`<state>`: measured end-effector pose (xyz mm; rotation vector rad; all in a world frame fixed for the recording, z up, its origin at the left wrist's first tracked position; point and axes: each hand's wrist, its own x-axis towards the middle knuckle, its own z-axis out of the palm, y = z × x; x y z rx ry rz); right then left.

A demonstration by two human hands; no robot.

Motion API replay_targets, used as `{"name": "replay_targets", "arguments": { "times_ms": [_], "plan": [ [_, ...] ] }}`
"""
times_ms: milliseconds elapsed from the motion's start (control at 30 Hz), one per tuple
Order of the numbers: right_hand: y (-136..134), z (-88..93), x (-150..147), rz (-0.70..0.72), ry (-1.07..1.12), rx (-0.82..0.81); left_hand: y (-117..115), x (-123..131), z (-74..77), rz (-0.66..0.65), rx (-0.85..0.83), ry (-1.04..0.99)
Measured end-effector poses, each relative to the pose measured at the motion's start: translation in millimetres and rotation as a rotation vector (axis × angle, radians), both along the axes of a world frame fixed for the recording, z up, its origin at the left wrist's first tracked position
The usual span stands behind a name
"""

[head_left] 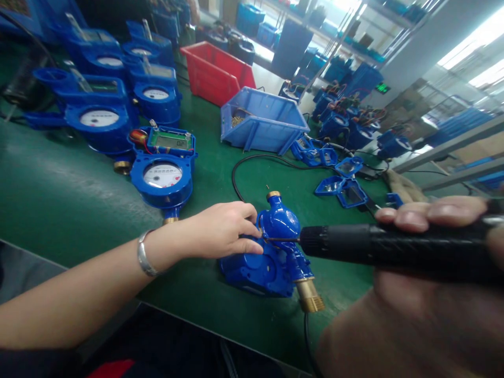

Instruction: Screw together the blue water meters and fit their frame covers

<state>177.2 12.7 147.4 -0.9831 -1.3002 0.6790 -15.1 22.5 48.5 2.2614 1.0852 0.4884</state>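
Note:
A blue water meter [280,223] lies on its side on the green table, with a brass threaded end [310,295] toward me. My left hand [230,231] is closed against its left side, fingers bent and thumb on the blue housing [252,270]. What sits right between the fingertips is too small to make out. In my right hand [425,294] is a black electric screwdriver [346,242], held level and pointing left. Its thin bit reaches across the meter to my left fingertips. Part of the right hand lies beyond the frame.
An upright water meter [163,176] with an exposed display stands left of my hands, more meters [98,118] behind it. Toward the back are a red bin [216,73] and a blue bin [263,121]. Open blue covers [350,191] and a black cable [255,156] lie on the table [212,184].

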Motion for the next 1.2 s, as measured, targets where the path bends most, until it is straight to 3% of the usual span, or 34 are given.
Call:
{"name": "replay_targets", "arguments": {
  "times_ms": [67, 133, 233, 333, 467, 567, 1200],
  "plan": [
    [8, 0.1, -10, -0.013, 0.142, 0.099, -11, 1, -9.6, 0.231, -0.171, -0.13],
    [14, -2.9, -18, 0.038, 0.199, 0.076, -21, 6, -21.3, 0.391, -0.47, -0.31],
    [21, -11.5, -24, 0.1, 0.179, -0.011, -31, 16, -32.2, 0.364, -0.937, -0.649],
    [28, -22.8, -27, 0.184, 0.164, -0.109, -34, 27, -30.9, 0.362, -1.15, -0.899],
    [35, -36.0, -25, 0.36, 0.187, -0.29, -32, 36, -24.4, 0.465, -1.179, -0.981],
    [36, -41.2, -20, 0.425, 0.177, -0.313, -31, 40, -23.8, 0.523, -1.158, -0.948],
    [34, -52.9, -19, 0.397, 0.205, -0.292, -31, 42, -26.0, 0.549, -1.138, -0.936]
  ]
}}
